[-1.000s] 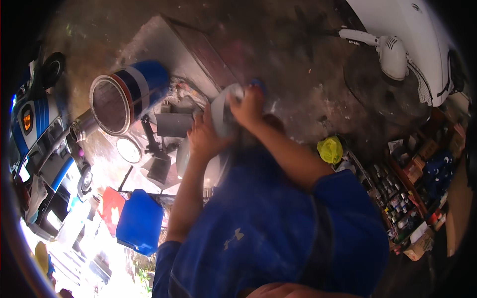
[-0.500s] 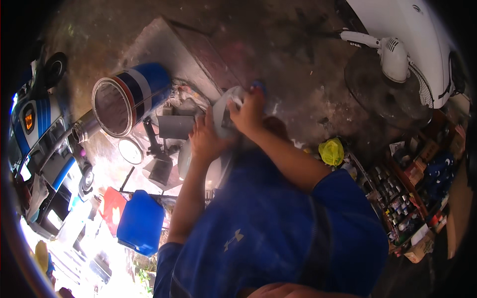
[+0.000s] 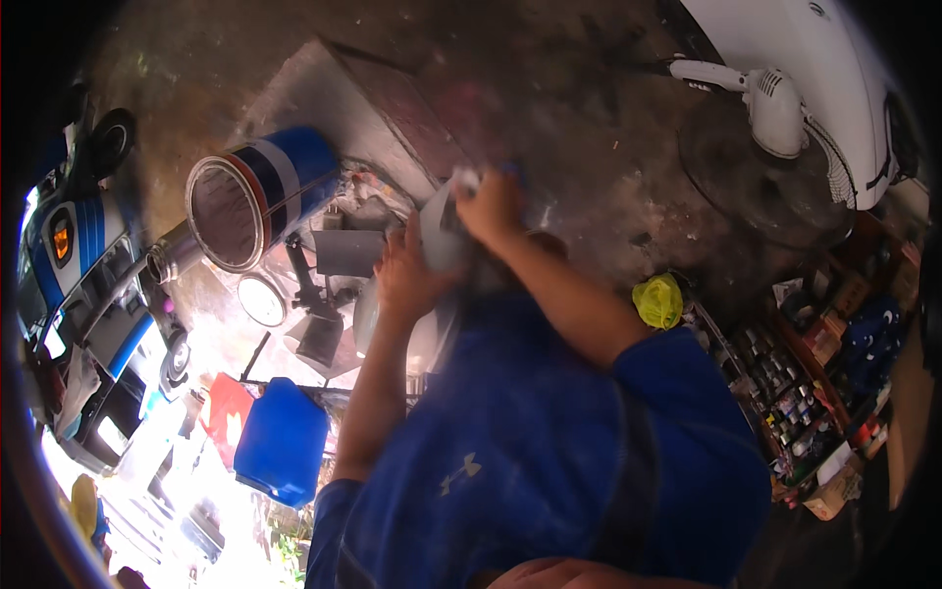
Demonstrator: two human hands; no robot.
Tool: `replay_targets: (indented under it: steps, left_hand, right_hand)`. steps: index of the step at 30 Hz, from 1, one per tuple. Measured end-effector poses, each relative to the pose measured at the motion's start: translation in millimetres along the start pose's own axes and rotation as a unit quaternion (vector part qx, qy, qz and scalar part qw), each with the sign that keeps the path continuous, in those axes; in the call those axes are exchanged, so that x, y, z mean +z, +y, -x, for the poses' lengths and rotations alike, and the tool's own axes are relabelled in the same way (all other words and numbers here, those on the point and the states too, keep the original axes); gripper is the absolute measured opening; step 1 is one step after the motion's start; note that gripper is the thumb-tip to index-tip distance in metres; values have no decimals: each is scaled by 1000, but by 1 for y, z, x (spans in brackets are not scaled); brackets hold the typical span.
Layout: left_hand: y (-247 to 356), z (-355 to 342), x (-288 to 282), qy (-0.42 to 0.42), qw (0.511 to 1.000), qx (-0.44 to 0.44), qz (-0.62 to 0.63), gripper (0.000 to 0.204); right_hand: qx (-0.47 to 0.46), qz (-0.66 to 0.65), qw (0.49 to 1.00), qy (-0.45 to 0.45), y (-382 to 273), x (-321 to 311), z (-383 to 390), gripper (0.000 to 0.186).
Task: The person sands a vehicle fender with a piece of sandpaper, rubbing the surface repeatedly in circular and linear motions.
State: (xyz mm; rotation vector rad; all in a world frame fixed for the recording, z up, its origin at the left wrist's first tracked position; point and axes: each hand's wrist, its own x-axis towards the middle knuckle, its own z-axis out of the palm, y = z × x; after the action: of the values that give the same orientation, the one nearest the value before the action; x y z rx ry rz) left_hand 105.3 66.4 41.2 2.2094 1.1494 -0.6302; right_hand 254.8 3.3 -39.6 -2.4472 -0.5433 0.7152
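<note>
A smooth, light grey curved panel (image 3: 439, 234) lies in front of me, partly covered by my arms and shirt. Flat against its left side rests my left hand (image 3: 404, 279), fingers stretched out and slightly apart. My right hand (image 3: 491, 208) is closed at the panel's far right edge, its fingers round a small whitish crumpled piece (image 3: 466, 181) whose kind is too blurred to tell. Just left of my left hand is a flat dark grey plate (image 3: 350, 252). Something blue shows behind my right hand, mostly hidden.
A blue, white and orange drum (image 3: 294, 177) lies at the left, near a round white-faced disc (image 3: 262, 299) and a blue jerrycan (image 3: 283, 442). Right are a yellow-green plastic bag (image 3: 657, 300), crates of small bottles (image 3: 785, 393) and a white scooter-like body (image 3: 824, 88).
My right hand has shifted slightly away from me along the panel's edge, with the whitish piece still in its fingers. My left hand stays in place on the panel.
</note>
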Motion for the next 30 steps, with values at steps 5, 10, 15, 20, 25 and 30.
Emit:
replay_targets:
  steps: [5,10,15,20,25,30]
  left_hand:
    - [11,2,0,4,1000,17,-2,125]
    - [2,5,1,-10,999,-11,-43,124]
    - [15,-4,-7,-4,1000,23,-7,122]
    - [-12,0,-18,9,999,-13,47,96]
    - [-35,23,-57,34,988,-23,148,71]
    - [-76,58,-70,30,950,-76,300,68]
  right_hand:
    - [60,-115,991,-23,48,28,-48,44]
    - [-10,-99,995,-18,38,28,-1,43]
    - [41,-119,991,-44,85,38,-87,44]
    - [-111,-138,982,-63,61,-22,-107,37]
    - [-226,-58,970,-75,29,-75,-92,33]
    - [-239,-104,922,-287,-56,-53,-39,31]
